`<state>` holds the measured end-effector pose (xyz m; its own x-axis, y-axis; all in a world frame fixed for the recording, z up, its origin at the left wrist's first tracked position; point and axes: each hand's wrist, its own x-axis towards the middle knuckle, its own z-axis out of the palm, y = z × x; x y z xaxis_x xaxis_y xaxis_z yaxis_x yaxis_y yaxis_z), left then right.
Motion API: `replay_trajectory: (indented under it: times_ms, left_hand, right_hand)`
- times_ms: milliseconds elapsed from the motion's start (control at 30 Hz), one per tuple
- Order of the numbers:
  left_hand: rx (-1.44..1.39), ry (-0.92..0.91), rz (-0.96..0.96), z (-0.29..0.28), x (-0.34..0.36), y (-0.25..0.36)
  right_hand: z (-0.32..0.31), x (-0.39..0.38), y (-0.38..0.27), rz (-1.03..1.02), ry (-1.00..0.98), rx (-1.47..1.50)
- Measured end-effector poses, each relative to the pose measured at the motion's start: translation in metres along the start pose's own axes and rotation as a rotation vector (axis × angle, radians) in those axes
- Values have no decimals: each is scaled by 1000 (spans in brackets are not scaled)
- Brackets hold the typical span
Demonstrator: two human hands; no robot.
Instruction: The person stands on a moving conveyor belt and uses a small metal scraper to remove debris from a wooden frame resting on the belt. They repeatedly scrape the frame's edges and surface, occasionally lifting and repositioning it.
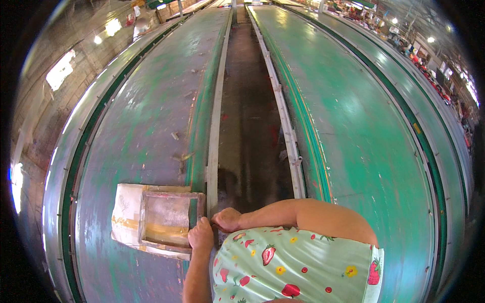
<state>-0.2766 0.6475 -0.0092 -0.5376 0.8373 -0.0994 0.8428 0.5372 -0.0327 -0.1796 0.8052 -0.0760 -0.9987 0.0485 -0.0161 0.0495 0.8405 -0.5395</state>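
A small rectangular screen frame [200,206] with worn wooden sides and a translucent, brown-stained mesh lies on the long green table to my left. Beneath it spreads a stained pale sheet [126,207] with a yellowish-brown band. My left hand [201,234] is closed beside the frame's right side, near its lower right corner. My right hand [227,220] reaches across and is closed at the pale metal rail [212,171] along the table edge, close to my left fingertips. Anything pinched in either hand is hidden or too small to make out.
Long tables run away from me, with the left one [136,126] and the right one [364,136] flanking a dark, narrow aisle [246,111]. Small clips and scraps dot the left table's edge. Far off at the upper left stands a person [140,30].
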Motion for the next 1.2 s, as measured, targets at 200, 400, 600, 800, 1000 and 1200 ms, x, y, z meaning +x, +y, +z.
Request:
replay_trajectory:
  times_ms: [200,400,600,800,1000,1200]
  left_hand:
    - [-14,18,13,4,-4,-3]
    - [-16,65,28,7,-1,-4]
    - [3,113,58,9,-4,-5]
    - [12,115,33,9,-3,-4]
    - [25,100,32,8,-5,-3]
    - [24,110,22,11,-4,-4]
  right_hand:
    - [3,8,-2,454,-217,754]
    - [-4,-4,-1,258,-6,385]
    - [-9,-5,0,1,43,113]
    - [1,6,-2,175,-39,320]
    - [-12,4,-2,162,-78,413]
    - [-18,-2,-5,6,-98,49]
